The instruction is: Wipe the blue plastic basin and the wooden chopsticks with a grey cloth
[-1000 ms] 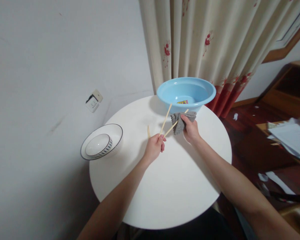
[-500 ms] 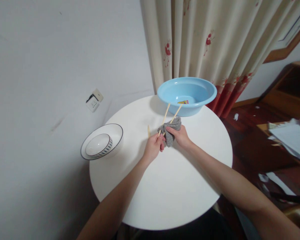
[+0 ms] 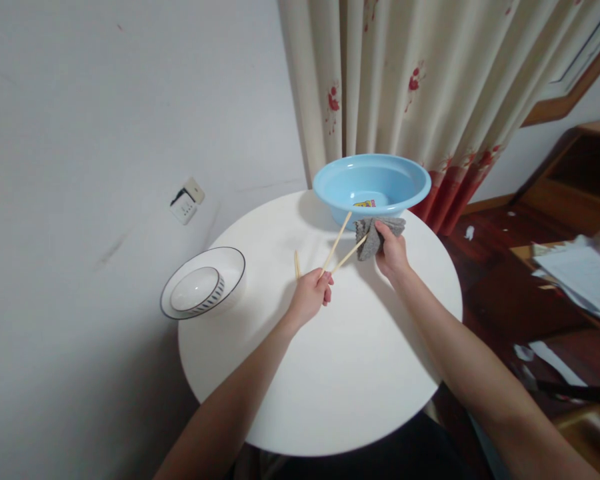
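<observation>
Two pale wooden chopsticks (image 3: pixel 338 243) fan out from my left hand (image 3: pixel 310 295), which is closed round their near ends. My right hand (image 3: pixel 393 250) pinches a folded grey cloth (image 3: pixel 370 241). The cloth wraps the far tip of the right-hand chopstick, while the other chopstick's tip is free. More chopsticks (image 3: pixel 297 264) lie on the white round table (image 3: pixel 300 380), just beyond my left hand. Behind the cloth stands a light blue basin (image 3: pixel 325 195) with a sticker on its inside bottom.
At the table's left edge, a small bowl (image 3: pixel 195 288) sits inside a larger dark-rimmed white bowl (image 3: pixel 237 263). A socket with a plug (image 3: pixel 184 207) is on the wall. Patterned curtains (image 3: pixel 395 80) hang behind the basin. Papers (image 3: pixel 585 270) lie at the right.
My right hand has slid the cloth up and to the right along the chopsticks, towards their far tips. My left hand stays nearly in place, and one chopstick has come out of the cloth.
</observation>
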`<state>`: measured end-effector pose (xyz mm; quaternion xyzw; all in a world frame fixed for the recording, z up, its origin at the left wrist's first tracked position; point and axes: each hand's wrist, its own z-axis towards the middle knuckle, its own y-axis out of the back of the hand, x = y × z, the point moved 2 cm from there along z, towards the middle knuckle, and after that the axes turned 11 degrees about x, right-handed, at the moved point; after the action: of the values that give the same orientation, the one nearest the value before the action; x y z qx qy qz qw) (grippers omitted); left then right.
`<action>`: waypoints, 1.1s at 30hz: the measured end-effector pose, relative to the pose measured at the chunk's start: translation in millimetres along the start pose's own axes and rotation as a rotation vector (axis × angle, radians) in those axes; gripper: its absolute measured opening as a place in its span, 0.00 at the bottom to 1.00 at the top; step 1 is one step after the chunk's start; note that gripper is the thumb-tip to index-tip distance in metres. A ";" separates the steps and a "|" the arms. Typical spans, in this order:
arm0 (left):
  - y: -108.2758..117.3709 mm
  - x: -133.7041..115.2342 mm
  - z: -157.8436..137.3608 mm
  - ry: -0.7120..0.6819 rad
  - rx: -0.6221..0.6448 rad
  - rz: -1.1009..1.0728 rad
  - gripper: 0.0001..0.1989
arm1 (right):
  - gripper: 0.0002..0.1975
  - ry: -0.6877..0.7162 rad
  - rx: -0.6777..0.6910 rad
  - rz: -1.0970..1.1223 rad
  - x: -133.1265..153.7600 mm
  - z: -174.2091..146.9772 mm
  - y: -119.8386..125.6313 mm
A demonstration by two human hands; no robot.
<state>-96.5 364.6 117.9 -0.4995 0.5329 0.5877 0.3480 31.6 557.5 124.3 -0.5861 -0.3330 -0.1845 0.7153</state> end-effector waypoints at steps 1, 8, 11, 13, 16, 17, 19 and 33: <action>-0.1 0.5 0.2 0.000 0.004 -0.002 0.19 | 0.16 0.007 -0.005 0.014 0.2 0.8 0.6; 3.1 2.7 2.5 -0.012 -0.033 0.006 0.15 | 0.18 -0.005 0.047 0.033 -7.7 -5.0 -0.7; 4.4 3.2 3.1 -0.024 -0.059 0.016 0.12 | 0.19 -0.023 0.105 -0.013 -13.8 -11.6 -3.8; 4.6 3.3 3.4 -0.031 -0.065 0.020 0.11 | 0.20 -0.038 0.136 -0.060 -16.8 -15.6 -6.2; 4.0 3.5 3.4 -0.037 -0.060 0.019 0.10 | 0.19 -0.033 0.148 -0.103 -16.3 -17.4 -8.3; 3.7 3.6 3.3 -0.039 -0.058 0.018 0.09 | 0.19 -0.019 0.141 -0.102 -14.5 -16.6 -8.3; 3.0 4.0 3.1 -0.043 -0.053 0.015 0.09 | 0.19 0.016 0.109 -0.088 -9.8 -13.2 -7.1; 5.3 1.6 3.0 -0.040 -0.036 -0.009 0.19 | 0.20 0.013 0.087 -0.070 -17.9 -16.7 -7.7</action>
<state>-102.6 366.4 117.6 -0.4961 0.5129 0.6054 0.3525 18.2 537.3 115.9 -0.5412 -0.3565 -0.1983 0.7353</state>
